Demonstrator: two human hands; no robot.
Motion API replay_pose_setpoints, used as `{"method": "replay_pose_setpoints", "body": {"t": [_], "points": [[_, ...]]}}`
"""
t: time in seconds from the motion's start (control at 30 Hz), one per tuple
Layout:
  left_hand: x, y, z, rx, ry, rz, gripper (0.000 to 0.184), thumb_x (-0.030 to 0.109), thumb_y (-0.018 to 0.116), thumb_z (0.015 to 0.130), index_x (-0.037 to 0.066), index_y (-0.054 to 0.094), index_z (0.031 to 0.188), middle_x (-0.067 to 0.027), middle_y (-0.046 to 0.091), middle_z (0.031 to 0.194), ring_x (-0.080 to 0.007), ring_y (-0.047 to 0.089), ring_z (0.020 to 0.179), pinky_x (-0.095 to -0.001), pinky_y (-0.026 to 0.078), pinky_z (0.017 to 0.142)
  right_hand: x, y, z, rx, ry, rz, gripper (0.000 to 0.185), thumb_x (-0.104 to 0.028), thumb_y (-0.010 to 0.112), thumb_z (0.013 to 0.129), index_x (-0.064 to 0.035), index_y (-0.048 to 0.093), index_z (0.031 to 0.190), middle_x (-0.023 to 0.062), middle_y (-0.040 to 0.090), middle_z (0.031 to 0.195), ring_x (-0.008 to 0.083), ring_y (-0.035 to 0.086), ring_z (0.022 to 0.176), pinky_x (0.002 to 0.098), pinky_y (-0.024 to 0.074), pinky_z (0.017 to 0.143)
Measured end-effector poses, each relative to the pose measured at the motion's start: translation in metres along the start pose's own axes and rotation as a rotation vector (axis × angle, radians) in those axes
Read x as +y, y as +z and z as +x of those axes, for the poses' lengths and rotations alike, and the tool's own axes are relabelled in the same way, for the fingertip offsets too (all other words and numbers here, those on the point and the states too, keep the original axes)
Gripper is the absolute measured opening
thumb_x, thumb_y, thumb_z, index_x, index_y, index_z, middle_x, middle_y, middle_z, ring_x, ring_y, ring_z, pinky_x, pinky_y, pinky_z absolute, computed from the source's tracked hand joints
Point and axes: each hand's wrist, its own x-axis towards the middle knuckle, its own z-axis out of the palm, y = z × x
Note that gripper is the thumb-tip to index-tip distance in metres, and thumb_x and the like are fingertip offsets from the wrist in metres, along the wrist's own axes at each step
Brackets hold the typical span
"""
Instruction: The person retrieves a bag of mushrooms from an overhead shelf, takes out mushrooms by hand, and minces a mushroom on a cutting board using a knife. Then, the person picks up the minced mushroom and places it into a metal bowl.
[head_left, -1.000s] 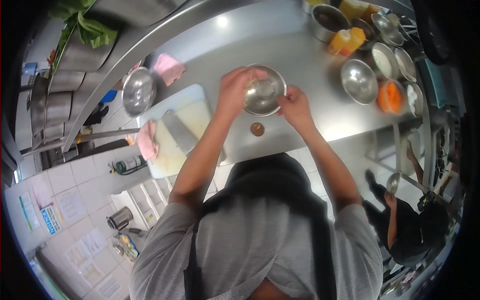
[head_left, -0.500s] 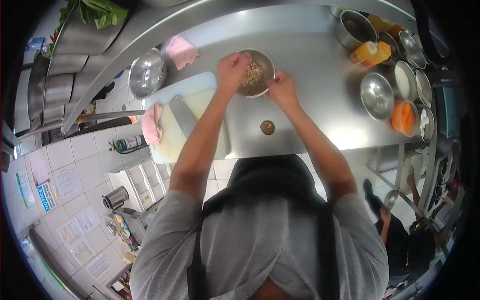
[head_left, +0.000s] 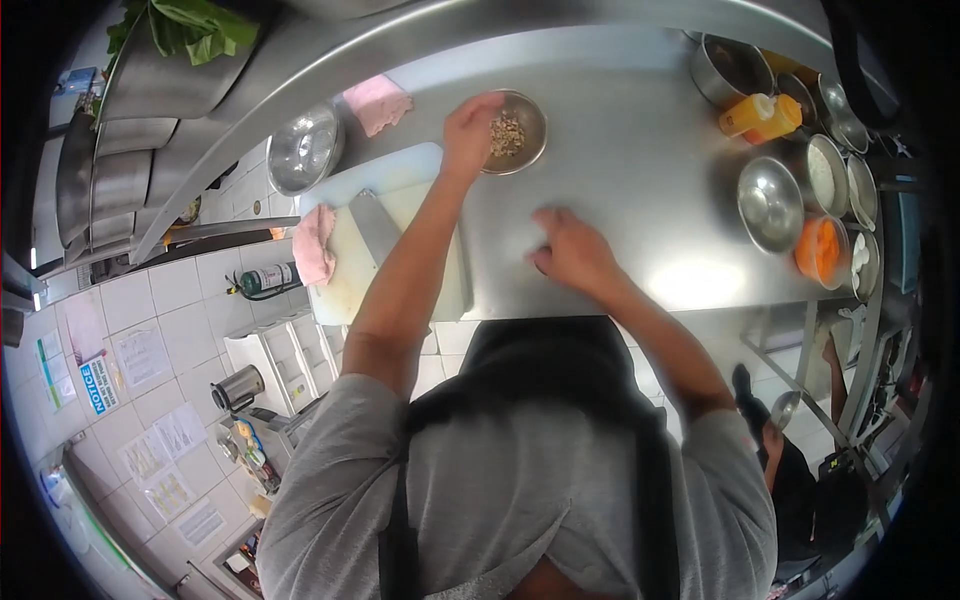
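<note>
A round metal bowl (head_left: pixel 536 148) stands on the steel counter with a chopped, pale brown food (head_left: pixel 507 136) in it. My left hand (head_left: pixel 468 135) is closed at the bowl's left rim, its fingertips partly hidden. Nearer my body, my right hand (head_left: pixel 578 252) is over the counter, its thumb and forefinger apart and blurred by motion. A dark edge of a small round dish (head_left: pixel 541 262) shows beside the thumb; the hand covers most of it. Left of my left forearm, a broad-bladed knife (head_left: pixel 375 228) lies on a white cutting board (head_left: pixel 335 300).
Pink cloths lie on the board's left edge (head_left: pixel 314 247) and behind it (head_left: pixel 378 104). An empty metal bowl (head_left: pixel 304 150) sits at left. On the right stand yellow bottles (head_left: pixel 768 117), a metal bowl (head_left: pixel 770 205) and a container of orange food (head_left: pixel 820 250). Another person (head_left: pixel 800 490) is at lower right.
My right hand has left the bowl's right rim and come back toward my body, over the small round dish. My left hand has stayed at the bowl.
</note>
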Motion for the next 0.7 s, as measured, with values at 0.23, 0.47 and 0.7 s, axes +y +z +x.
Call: {"method": "replay_pose_setpoints", "body": {"t": [0.23, 0.47, 0.7], "points": [[0.021, -0.027, 0.009, 0.161, -0.629, -0.882, 0.035, 0.010, 0.051, 0.113, 0.007, 0.058, 0.148, -0.0073, 0.077, 0.100, -0.0221, 0.073, 0.101, -0.0359, 0.060, 0.091, 0.011, 0.034, -0.038, -0.049, -0.187, -0.169, 0.043, -0.018, 0.078, 0.093, -0.0098, 0.066, 0.133, 0.0197, 0.064, 0.127, 0.0389, 0.072, 0.107, 0.0504, 0.0606, 0.090], [0.018, -0.073, -0.016, 0.167, -0.760, -1.364, 0.055, 0.058, 0.050, 0.114, 0.011, 0.065, 0.090, 0.0054, 0.045, 0.060, -0.0085, 0.041, 0.049, -0.0271, 0.033, 0.045, -0.019, 0.006, 0.005, -0.219, 0.446, 1.138, 0.034, -0.017, 0.056, 0.101, -0.0068, 0.071, 0.130, 0.0089, 0.072, 0.109, 0.0174, 0.067, 0.083, 0.0330, 0.0554, 0.077], [0.026, -0.100, -0.024, 0.017, -0.661, -1.445, 0.068, 0.072, 0.051, 0.108, 0.014, 0.061, 0.074, 0.0076, 0.034, 0.053, -0.0089, 0.035, 0.045, -0.0267, 0.028, 0.045, -0.091, 0.039, -0.004, -0.246, 0.428, 1.330, 0.027, -0.033, 0.062, 0.108, -0.0106, 0.068, 0.120, 0.0030, 0.067, 0.103, 0.0145, 0.063, 0.080, 0.0295, 0.0501, 0.072]]}}
